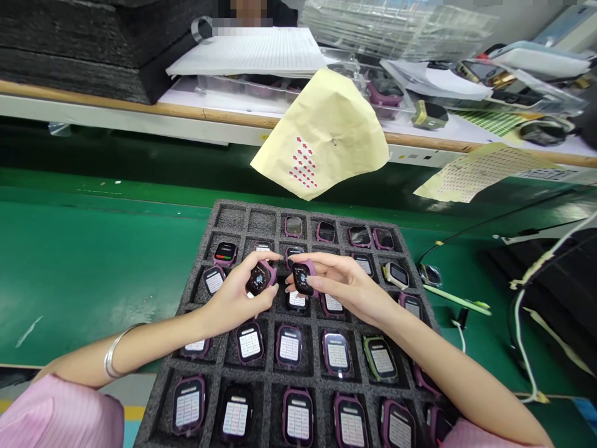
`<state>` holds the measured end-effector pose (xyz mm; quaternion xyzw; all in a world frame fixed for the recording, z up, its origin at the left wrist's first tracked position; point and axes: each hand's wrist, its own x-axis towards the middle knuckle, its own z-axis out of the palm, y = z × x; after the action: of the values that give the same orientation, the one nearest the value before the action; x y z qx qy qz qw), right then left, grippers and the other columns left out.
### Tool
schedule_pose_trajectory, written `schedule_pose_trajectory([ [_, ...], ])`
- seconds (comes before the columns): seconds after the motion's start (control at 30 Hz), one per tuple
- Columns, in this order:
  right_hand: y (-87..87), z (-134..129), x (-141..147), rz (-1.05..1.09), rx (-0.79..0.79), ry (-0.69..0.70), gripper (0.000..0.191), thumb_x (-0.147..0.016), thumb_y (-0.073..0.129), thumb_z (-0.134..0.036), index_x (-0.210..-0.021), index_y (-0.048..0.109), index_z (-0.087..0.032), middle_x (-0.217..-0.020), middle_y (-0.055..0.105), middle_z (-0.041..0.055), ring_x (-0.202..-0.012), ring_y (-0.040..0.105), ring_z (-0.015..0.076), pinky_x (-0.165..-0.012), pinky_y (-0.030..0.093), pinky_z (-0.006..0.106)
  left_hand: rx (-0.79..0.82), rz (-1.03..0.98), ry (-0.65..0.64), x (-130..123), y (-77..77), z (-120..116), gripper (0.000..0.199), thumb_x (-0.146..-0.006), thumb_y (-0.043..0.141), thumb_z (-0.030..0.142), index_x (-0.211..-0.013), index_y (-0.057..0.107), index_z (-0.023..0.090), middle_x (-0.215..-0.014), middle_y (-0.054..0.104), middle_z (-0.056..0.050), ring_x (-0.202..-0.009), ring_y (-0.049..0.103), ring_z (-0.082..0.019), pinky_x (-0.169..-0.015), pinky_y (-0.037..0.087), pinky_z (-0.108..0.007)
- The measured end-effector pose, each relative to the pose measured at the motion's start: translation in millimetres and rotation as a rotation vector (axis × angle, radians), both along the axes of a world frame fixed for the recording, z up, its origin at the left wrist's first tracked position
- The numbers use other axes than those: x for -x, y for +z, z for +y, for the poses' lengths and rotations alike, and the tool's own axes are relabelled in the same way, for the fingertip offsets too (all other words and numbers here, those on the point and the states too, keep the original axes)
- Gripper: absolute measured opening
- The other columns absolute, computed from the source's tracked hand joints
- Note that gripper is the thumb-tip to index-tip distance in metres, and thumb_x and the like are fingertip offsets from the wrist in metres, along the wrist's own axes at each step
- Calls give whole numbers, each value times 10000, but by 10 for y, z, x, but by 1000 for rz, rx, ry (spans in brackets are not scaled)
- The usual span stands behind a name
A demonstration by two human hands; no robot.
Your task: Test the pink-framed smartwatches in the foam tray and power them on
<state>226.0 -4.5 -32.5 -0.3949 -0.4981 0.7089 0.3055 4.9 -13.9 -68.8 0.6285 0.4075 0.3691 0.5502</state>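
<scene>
Between its fingers and thumb my left hand [233,289] grips a purple smartwatch body [259,278] without a strap, its dark screen lit with a dial. A second purple smartwatch body [303,277], also lit, is pinched in my right hand [352,287]. The two watches are held side by side, a little apart, over a dark grey foam tray [273,373]. Many compartments of the tray hold watch bodies, mostly purple, several showing a white grid screen. A green-framed watch [380,358] and a cream one [396,274] lie at the right. My hands cover some middle compartments.
Behind the tray runs a shelf edge [209,114] with papers, plastic trays and black foam blocks [93,50]. A yellow sticker sheet [326,137] hangs from it. At right lie a green pen [459,300], a white cable [520,330] and black material on the green bench [93,261].
</scene>
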Motion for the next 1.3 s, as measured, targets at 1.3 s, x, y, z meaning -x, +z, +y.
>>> schedule_pose_trajectory([
  [1.3, -101, 2, 19, -2, -147, -44, 669, -766, 744, -197, -1360, 440, -242, -1174, 669, 77, -1082, 654, 231, -982, 511, 420, 331, -369, 23, -67, -32, 44, 435, -783, 507, 120, -1212, 509, 194, -985, 585, -47, -881, 621, -189, -665, 589, -307],
])
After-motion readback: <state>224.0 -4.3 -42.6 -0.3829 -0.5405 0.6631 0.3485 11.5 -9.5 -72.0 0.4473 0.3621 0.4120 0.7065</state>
